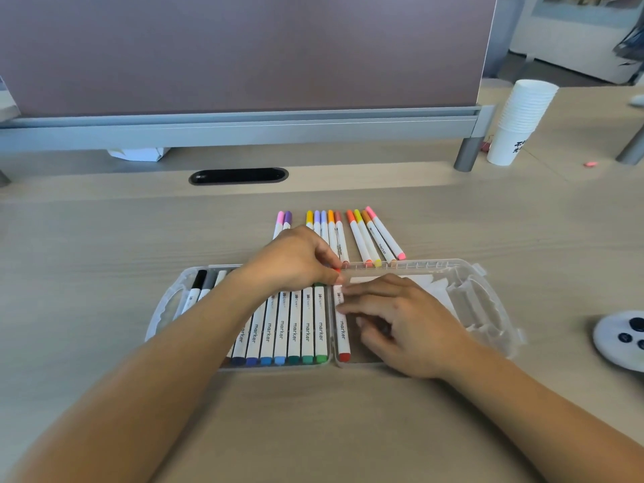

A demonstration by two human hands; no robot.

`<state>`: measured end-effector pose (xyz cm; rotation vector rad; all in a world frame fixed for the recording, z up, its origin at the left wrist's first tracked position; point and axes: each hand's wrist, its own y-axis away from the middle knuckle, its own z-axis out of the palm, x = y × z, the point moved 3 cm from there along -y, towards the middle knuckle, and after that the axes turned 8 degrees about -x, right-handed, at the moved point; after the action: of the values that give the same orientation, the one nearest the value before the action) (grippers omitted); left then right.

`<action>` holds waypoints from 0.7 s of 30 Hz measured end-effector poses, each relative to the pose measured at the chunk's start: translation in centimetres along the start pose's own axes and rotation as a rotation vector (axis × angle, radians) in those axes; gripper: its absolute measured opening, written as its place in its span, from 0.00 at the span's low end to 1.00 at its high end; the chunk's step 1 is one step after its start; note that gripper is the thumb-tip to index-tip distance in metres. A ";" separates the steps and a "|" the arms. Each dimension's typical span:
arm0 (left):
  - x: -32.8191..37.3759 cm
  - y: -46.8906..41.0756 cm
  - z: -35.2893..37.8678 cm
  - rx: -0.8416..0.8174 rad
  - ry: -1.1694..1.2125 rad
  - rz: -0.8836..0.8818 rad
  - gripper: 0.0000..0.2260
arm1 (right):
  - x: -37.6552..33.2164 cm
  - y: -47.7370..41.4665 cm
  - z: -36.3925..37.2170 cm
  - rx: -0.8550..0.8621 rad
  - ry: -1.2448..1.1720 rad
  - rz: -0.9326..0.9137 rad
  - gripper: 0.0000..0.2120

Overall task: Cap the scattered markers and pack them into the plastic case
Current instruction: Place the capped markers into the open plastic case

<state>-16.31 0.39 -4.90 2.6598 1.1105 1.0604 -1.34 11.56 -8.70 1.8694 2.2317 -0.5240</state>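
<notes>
A clear plastic case (488, 294) lies open on the desk, its left half filled with several capped markers (294, 329) in a row. A red marker (342, 338) lies at the left end of the right half. My left hand (296, 259) pinches that marker's far, red-capped end. My right hand (400, 318) rests its fingertips on the marker's white barrel. Beyond the case, several capped markers (366, 235) lie in groups on the desk, purple, yellow, orange and pink among them.
A stack of white paper cups (519, 123) stands at the back right. A white controller (623, 338) sits at the right edge. A desk divider on grey legs (468, 153) and a cable slot (238, 176) span the back.
</notes>
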 end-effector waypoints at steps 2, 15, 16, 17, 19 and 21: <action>-0.2 0.1 -0.4 -0.052 0.114 -0.002 0.07 | -0.1 0.1 -0.1 0.010 0.016 0.013 0.19; 0.3 -8.7 -2.6 0.198 -0.206 -0.007 0.18 | -0.2 0.3 -0.4 -0.019 -0.028 -0.057 0.18; 0.4 -9.3 -2.4 0.175 -0.267 -0.016 0.18 | -0.2 0.4 -0.5 -0.012 -0.027 -0.053 0.17; 0.6 -10.0 -2.2 0.156 -0.307 -0.027 0.18 | -0.2 0.4 -0.5 -0.003 -0.032 -0.047 0.17; 1.1 -10.8 -1.7 0.121 -0.364 -0.045 0.18 | -0.1 0.4 -0.6 0.016 -0.057 -0.041 0.17; 1.6 -11.4 -1.2 0.108 -0.377 -0.051 0.17 | -0.1 0.5 -0.6 0.025 -0.065 -0.046 0.16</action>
<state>-23.16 9.63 -6.58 2.7346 1.1722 0.4706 -0.82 11.82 -8.18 1.7900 2.2407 -0.6144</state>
